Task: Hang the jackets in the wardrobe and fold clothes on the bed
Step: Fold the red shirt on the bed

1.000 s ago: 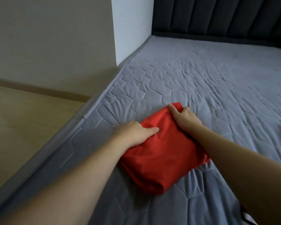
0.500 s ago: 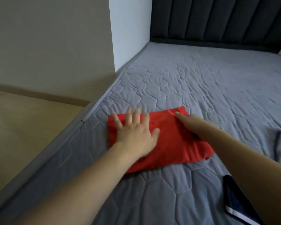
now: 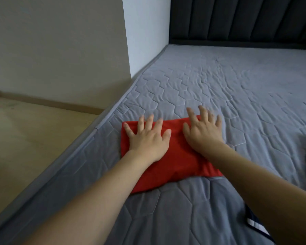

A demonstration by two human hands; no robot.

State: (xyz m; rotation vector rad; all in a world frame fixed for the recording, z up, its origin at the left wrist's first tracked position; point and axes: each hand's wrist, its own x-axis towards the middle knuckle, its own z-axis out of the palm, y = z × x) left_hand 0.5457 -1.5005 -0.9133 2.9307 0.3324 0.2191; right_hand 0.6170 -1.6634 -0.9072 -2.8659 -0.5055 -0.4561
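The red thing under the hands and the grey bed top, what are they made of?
The red garment looks like soft, matte knit cloth, perhaps cotton: it lies folded with smooth rounded edges. The bed cover looks like padded quilted fabric: stitched hexagons puff up slightly.

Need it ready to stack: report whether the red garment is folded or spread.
Folded: red garment is a compact rectangle, both hands flat on it.

Soft, dim, even light filled the room, without glare. The right hand [image 3: 202, 133] was motion-blurred at its fingertips. Wide-angle distortion bent the bed [image 3: 237, 96] edge.
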